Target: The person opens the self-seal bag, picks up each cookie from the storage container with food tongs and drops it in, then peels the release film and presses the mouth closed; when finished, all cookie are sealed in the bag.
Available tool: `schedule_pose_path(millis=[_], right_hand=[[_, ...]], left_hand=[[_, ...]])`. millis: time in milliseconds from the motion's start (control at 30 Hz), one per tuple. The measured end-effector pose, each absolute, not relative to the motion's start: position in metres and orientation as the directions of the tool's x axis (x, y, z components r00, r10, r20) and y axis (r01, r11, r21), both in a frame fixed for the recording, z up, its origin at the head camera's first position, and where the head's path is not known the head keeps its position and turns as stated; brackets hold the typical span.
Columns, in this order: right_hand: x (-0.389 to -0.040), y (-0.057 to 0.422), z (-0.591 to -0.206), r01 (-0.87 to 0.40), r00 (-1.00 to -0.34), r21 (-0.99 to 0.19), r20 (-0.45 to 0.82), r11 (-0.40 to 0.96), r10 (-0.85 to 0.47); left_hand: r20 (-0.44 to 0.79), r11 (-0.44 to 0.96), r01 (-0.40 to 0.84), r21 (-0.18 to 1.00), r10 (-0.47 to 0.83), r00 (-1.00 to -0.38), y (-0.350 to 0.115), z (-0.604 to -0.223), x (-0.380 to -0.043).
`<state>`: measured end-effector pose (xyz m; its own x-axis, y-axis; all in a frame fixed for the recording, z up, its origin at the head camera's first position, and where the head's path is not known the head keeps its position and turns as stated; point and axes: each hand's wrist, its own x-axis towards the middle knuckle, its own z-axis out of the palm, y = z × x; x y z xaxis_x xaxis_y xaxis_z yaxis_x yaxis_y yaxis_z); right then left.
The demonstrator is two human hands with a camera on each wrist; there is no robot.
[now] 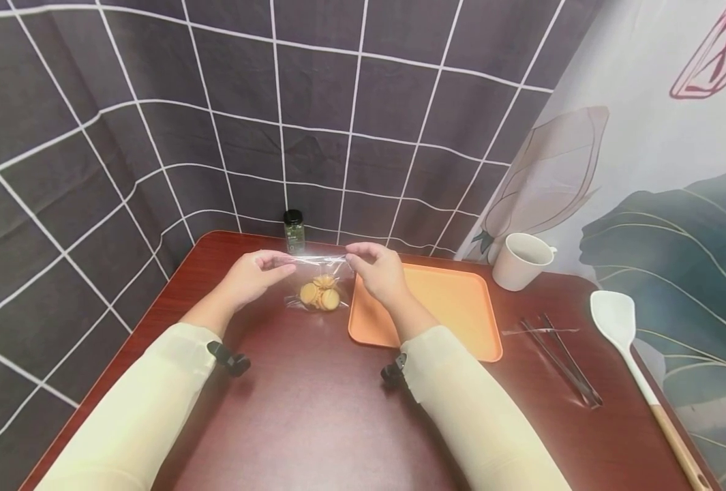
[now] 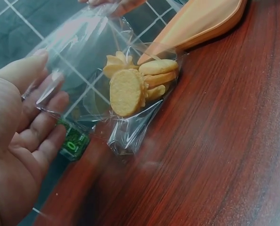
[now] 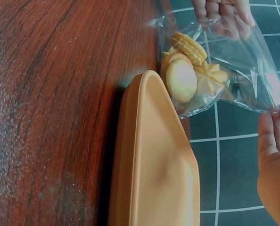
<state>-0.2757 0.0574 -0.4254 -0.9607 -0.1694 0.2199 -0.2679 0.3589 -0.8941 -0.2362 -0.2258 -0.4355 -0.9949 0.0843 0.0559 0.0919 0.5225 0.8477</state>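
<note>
A clear plastic bag (image 1: 306, 271) stands on the table between both hands, with several yellow cookies (image 1: 320, 294) in its lower part. My left hand (image 1: 249, 278) pinches the left top corner between thumb and fingers. At the opposite top corner, my right hand (image 1: 380, 271) pinches the film, partly over the orange tray. The top edge is stretched taut between them. In the left wrist view, round and flower-shaped cookies (image 2: 127, 92) lie heaped against each other. The right wrist view has the fingers of the right hand (image 3: 277, 160) at the bag's edge.
Behind the bag stands a dark-capped jar (image 1: 294, 233) with green contents. To the right are an orange tray (image 1: 442, 300), a white mug (image 1: 522, 262), metal tongs (image 1: 562, 361) and a white spatula with a wooden handle (image 1: 639, 375). Grid-patterned cloth (image 1: 313, 88) hangs behind the table.
</note>
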Motion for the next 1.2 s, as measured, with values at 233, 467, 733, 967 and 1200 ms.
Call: schedule_pose_path(millis=[233, 467, 733, 967, 1200], right_hand=[[-0.276, 0.057, -0.427, -0.278, -0.958, -0.898, 0.232, 0.341, -0.17], [-0.277, 0.059, -0.429, -0.284, -0.956, -0.9, 0.239, 0.331, -0.17], [-0.276, 0.057, -0.433, -0.22, -0.958, -0.961, 0.18, 0.169, -0.223], [-0.273, 0.05, -0.439, -0.161, -0.944, -0.977, 0.111, 0.139, -0.312], [-0.273, 0.05, -0.443, -0.174, -0.932, -0.973, 0.112, 0.154, -0.344]], left_hand=[[0.068, 0.534, 0.105, 0.839, 0.087, -0.994, -0.227, -0.437, -0.239], [0.076, 0.526, 0.102, 0.844, 0.07, -0.995, -0.228, -0.441, -0.239], [0.092, 0.529, 0.116, 0.841, 0.071, -0.993, -0.226, -0.441, -0.239], [0.091, 0.531, 0.114, 0.84, 0.07, -0.993, -0.226, -0.44, -0.239], [0.087, 0.525, 0.108, 0.844, 0.065, -0.994, -0.226, -0.44, -0.238]])
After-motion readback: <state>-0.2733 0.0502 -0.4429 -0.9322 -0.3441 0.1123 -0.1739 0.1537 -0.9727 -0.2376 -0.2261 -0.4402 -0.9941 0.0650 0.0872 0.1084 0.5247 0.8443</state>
